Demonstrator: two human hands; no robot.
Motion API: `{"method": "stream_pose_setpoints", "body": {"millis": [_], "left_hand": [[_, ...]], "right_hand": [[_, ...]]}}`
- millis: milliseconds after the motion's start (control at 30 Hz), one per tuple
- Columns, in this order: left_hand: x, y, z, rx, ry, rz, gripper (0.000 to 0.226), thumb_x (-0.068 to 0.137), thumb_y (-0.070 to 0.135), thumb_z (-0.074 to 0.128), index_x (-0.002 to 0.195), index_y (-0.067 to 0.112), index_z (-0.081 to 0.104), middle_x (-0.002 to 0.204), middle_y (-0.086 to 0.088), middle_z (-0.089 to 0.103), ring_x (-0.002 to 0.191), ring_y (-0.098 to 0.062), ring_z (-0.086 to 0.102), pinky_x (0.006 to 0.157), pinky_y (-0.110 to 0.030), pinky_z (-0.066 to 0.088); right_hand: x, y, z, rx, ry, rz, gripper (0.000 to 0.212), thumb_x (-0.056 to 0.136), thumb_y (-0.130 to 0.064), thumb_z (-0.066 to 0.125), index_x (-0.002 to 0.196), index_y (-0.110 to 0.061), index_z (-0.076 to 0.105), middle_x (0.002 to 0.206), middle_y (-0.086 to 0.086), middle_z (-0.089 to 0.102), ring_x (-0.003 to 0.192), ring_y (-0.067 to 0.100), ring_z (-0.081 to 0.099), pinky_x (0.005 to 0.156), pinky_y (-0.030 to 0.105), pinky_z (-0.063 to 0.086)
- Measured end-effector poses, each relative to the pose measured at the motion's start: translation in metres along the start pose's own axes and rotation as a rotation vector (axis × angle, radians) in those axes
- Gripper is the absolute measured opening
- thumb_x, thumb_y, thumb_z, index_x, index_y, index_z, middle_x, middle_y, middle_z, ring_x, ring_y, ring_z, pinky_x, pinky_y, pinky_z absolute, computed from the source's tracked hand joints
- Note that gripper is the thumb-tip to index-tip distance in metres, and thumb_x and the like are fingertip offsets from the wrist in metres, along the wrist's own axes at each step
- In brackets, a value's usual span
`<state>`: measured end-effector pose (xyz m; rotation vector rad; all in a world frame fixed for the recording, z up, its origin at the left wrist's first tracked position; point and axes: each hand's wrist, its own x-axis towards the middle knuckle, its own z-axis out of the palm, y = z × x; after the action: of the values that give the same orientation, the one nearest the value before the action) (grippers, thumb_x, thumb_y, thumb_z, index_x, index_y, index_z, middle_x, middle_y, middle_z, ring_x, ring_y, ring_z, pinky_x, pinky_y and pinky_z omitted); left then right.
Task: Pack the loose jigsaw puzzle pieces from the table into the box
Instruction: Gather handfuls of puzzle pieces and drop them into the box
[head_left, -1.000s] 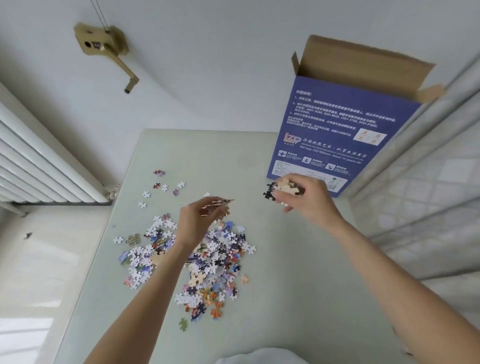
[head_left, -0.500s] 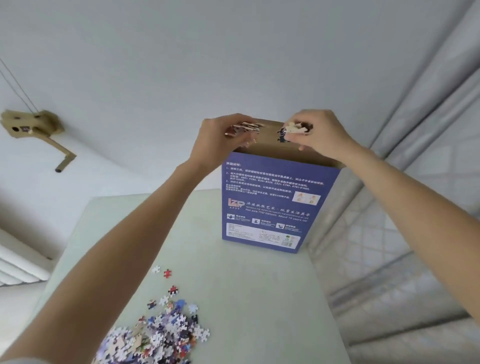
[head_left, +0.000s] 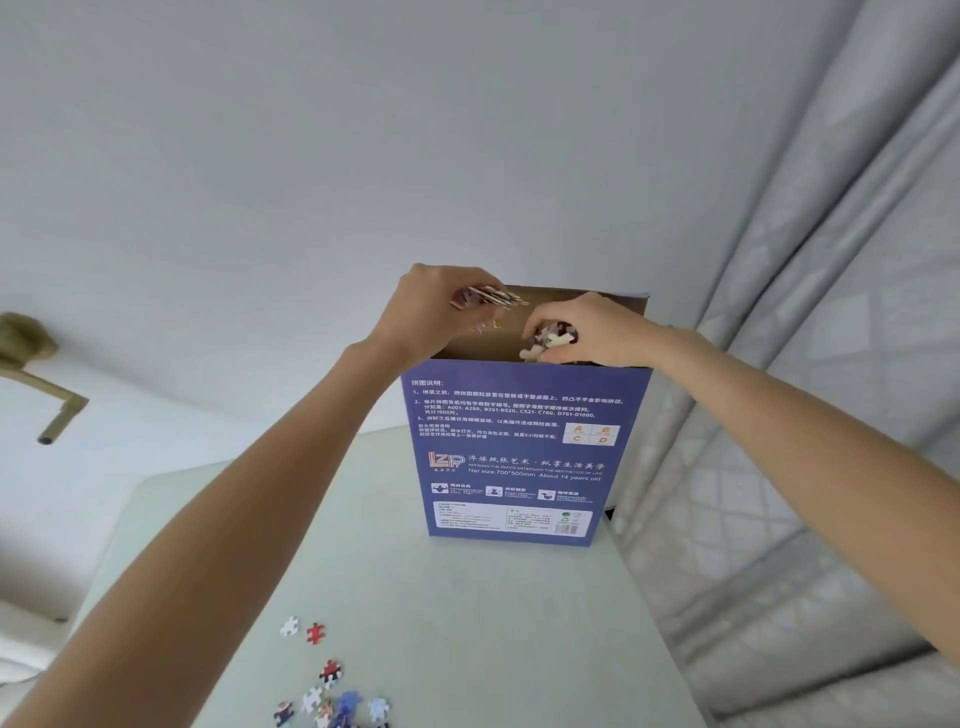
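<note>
Plain pale wall (head_left: 467, 130), grey patterned curtain (head_left: 831, 364), perhaps a brass fixture (head_left: 31, 364)

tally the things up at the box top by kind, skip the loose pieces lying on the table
box: 1
hands: 2, left hand and right hand
bunches of pieces: 2, one gripped in each hand above the open box
total: 5
</note>
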<state>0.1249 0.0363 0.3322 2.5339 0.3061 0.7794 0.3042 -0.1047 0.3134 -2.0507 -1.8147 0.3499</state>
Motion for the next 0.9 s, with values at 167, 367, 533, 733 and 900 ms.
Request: {"method": "stream_pose_setpoints", "body": {"millis": [167,367,533,733,900], "left_hand": [[-0.003,-0.002,0.007,0.099,-0.125,0.127,0.019,0.081,0.018,0.070,0.100,0.022,0.071,0.086,0.007,0.070,0.075,-0.006,0.062,0.072,-0.016,0.047],[-0.003,-0.010,0.008,0.085,-0.114,0.162,0.020,0.081,0.017,0.070,0.101,0.021,0.070,0.089,0.008,0.069,0.076,-0.008,0.064,0.076,-0.029,0.052],[0.006,-0.012,-0.003,0.242,-0.149,0.327,0.023,0.082,0.018,0.069,0.105,0.017,0.069,0.100,-0.001,0.069,0.077,-0.022,0.066,0.072,-0.038,0.053],[0.015,-0.022,0.005,0.466,-0.256,0.617,0.022,0.078,0.008,0.065,0.099,0.011,0.070,0.103,-0.007,0.069,0.084,-0.026,0.068,0.067,-0.034,0.056],[0.012,-0.038,0.013,0.512,-0.378,0.627,0.037,0.076,-0.005,0.067,0.108,0.013,0.067,0.122,-0.004,0.062,0.109,-0.026,0.060,0.078,-0.040,0.055]], "right_hand": [[-0.003,0.001,0.003,0.023,0.028,0.000,0.015,0.086,-0.019,0.066,0.100,-0.020,0.070,0.096,-0.008,0.069,0.090,0.008,0.062,0.083,0.024,0.047],[-0.016,0.001,0.005,0.083,0.034,0.005,0.023,0.097,-0.011,0.046,0.106,-0.020,0.066,0.100,-0.006,0.067,0.088,0.002,0.064,0.081,0.022,0.051],[-0.023,0.002,0.008,0.066,0.075,0.013,0.025,0.097,-0.014,0.045,0.108,-0.024,0.065,0.094,-0.016,0.064,0.092,0.001,0.061,0.085,0.024,0.048],[-0.027,0.010,0.016,0.012,0.191,0.086,0.018,0.092,-0.015,0.055,0.100,-0.023,0.069,0.090,-0.010,0.071,0.086,0.003,0.064,0.085,0.034,0.051],[-0.030,0.008,0.019,0.050,0.210,0.106,0.018,0.092,-0.013,0.056,0.098,-0.023,0.070,0.085,-0.012,0.070,0.085,0.004,0.064,0.084,0.034,0.051]]}}
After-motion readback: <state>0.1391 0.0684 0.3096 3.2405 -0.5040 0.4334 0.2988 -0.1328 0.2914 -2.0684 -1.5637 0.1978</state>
